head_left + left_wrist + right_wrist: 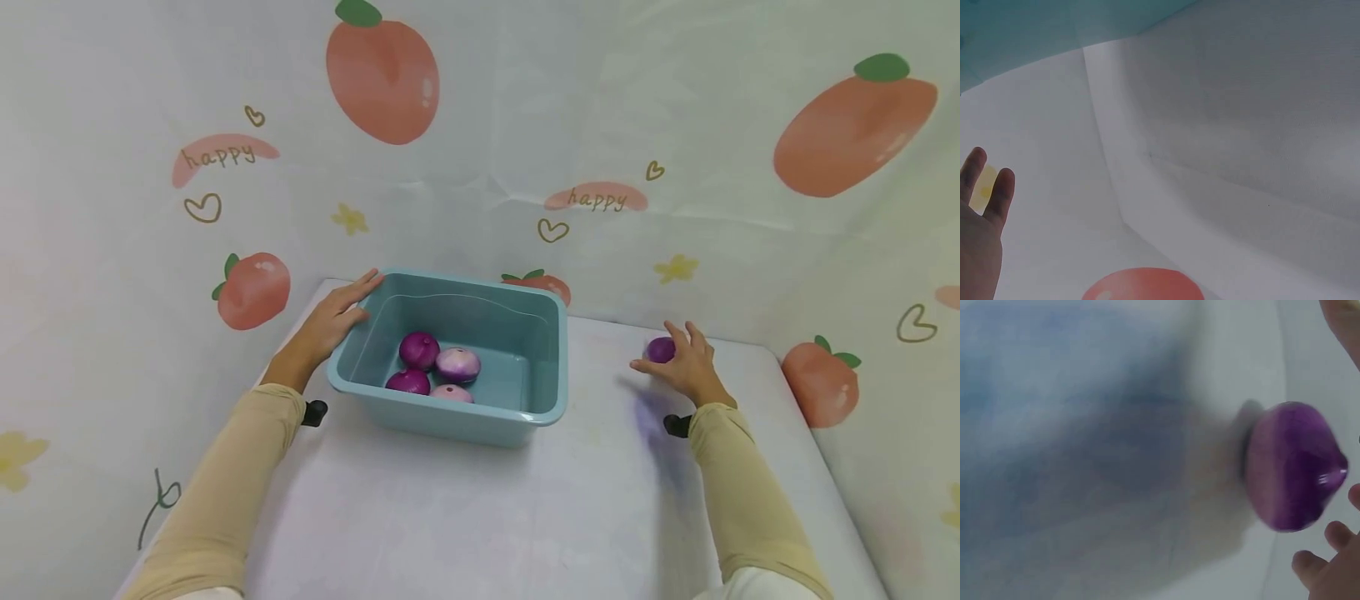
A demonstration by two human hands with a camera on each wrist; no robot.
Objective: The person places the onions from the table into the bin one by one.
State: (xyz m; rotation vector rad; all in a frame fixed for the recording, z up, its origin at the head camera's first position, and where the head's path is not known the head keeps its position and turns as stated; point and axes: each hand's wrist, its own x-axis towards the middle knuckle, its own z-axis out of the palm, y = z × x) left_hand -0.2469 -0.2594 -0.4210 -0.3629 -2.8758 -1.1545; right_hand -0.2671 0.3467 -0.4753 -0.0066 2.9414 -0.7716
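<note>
A teal plastic tub (450, 421) stands mid-table with several purple onions (418, 350) inside. My left hand (341, 317) rests flat against the tub's left rim with straight fingers. In the left wrist view that hand (982, 231) shows at the lower left and the tub (1035, 31) runs along the top. On the cloth to the right lies one more purple onion (661, 350). My right hand (678, 367) cups loosely about it. In the blurred right wrist view the onion (1294, 465) sits on the cloth, fingertips (1329, 562) close beside it, the thumb apart.
A white cloth covers the table (480, 517); its right edge (832, 492) drops off close to my right arm. A printed backdrop (600, 200) with peaches hangs right behind the tub and wraps both sides.
</note>
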